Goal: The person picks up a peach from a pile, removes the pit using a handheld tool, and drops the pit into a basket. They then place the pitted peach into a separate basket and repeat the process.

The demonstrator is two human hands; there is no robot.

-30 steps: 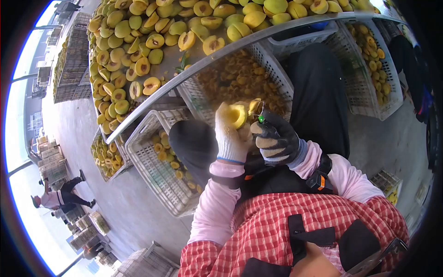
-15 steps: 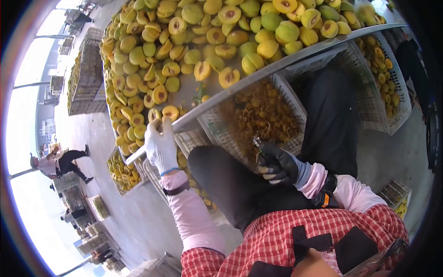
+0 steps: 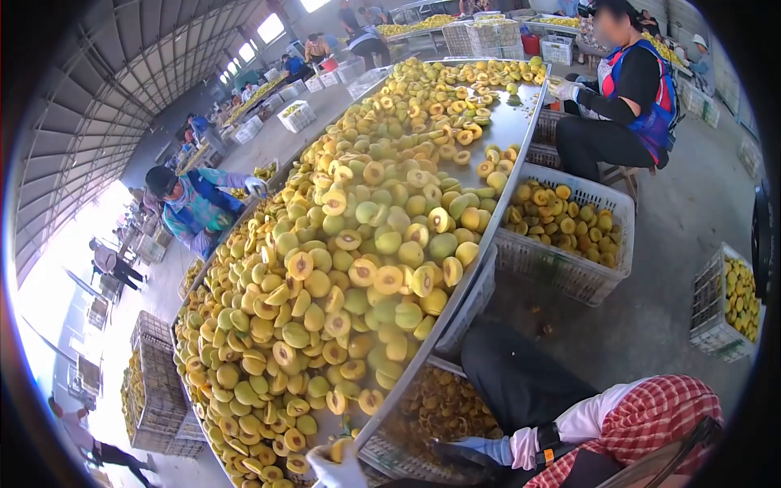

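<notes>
My left hand, in a white glove at the bottom edge, has its fingers closed on a halved yellow fruit beside the metal table's rim. Lower right, my right hand wears a dark glove and hangs over the crate of brown fruit scraps. Its fingers are partly hidden and blurred; what they hold cannot be made out. Halved yellow-green fruits are heaped across the table, many with brown hollows facing up.
A white crate of fruit halves stands right of the table, another at the far right. A seated co-worker works at the upper right, another across the table. Stacked crates stand left. My knee is beside the table.
The view has swung up, bringing co-workers and the far table end into sight. Both my hands now appear lower in the frame. The metal tool seen earlier in my right hand no longer shows.
</notes>
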